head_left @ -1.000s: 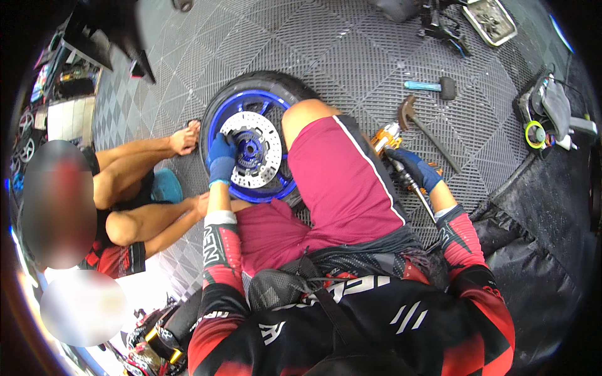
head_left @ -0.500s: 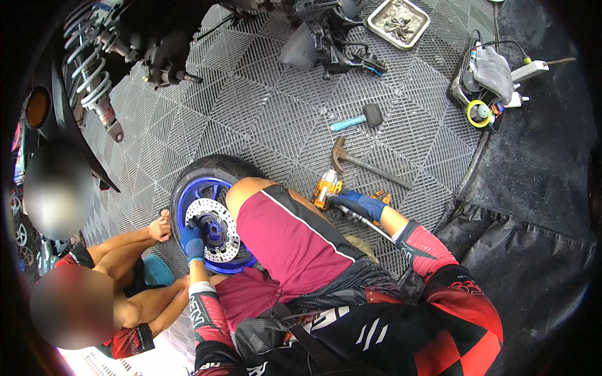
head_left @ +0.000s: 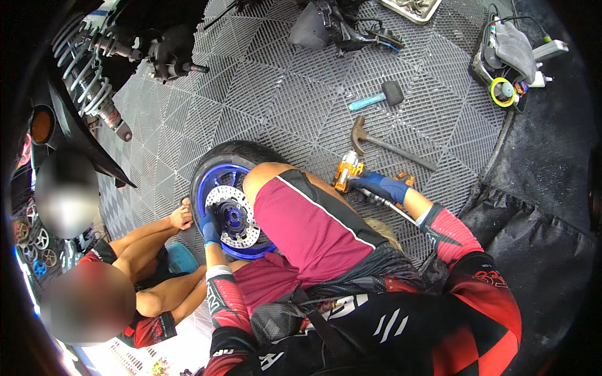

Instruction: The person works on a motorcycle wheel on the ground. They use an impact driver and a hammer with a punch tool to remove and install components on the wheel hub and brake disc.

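Down on the grey plastic grid floor (head_left: 295,106), the blue-gloved left hand (head_left: 210,229) is resting on the blue-rimmed motorcycle wheel with its black tyre and drilled silver brake disc (head_left: 233,216), fingers spread against the disc beside the hub; the wheel is lying off the bike, tucked against the person's raised knee near the middle of the floor. Over on the other side, the blue-gloved right hand (head_left: 376,186) is closing around the orange and black cordless power driver (head_left: 347,172), fingers wrapped on its grip, the tool low on the tiles and well apart from the wheel. A long steel bar (head_left: 385,205) is lying under that wrist. By the look of it, the wheel is off but work at the hub has not begun with the driver. A second person's bare hand (head_left: 182,218) is touching the tyre's edge. Farther up the floor, a steel claw hammer (head_left: 382,142) and a black mallet with a blue handle (head_left: 379,97) are lying unused.
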A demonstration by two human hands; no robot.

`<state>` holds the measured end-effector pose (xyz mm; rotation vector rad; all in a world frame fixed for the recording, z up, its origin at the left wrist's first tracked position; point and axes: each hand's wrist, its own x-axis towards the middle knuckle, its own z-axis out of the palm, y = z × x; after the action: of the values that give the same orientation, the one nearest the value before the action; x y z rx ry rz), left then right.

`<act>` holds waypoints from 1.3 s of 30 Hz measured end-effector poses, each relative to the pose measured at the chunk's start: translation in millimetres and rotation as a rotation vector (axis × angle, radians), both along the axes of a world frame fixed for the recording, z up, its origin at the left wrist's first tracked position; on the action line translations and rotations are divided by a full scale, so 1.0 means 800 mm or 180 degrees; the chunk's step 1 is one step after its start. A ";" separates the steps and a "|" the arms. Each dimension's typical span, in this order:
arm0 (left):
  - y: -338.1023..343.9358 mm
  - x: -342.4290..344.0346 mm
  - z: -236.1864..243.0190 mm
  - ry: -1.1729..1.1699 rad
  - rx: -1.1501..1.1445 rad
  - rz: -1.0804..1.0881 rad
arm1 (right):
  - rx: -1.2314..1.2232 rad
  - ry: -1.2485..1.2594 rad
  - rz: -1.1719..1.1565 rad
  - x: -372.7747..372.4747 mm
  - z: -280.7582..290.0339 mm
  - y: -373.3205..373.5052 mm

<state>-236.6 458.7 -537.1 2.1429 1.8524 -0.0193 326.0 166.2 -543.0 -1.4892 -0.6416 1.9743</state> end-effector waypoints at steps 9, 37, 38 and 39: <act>0.012 0.131 0.034 -0.0785 -0.0382 0.0986 | 0.0216 -0.0184 -0.0131 -0.002 -0.026 -0.015; -0.294 0.293 0.275 -0.4426 -0.4579 -0.0669 | -0.0098 0.3758 -0.1098 -0.117 0.189 0.193; -0.294 0.285 0.278 -0.4519 -0.4508 -0.0717 | 0.0240 0.3603 -0.0975 -0.133 0.193 0.211; -0.292 0.273 0.278 -0.4432 -0.4401 -0.0815 | 0.0561 0.3453 -0.0854 -0.154 0.199 0.225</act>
<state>-18.3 225.1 -315.0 0.8162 0.3717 0.0869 203.1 345.9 -384.2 -0.2346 -0.1088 2.0591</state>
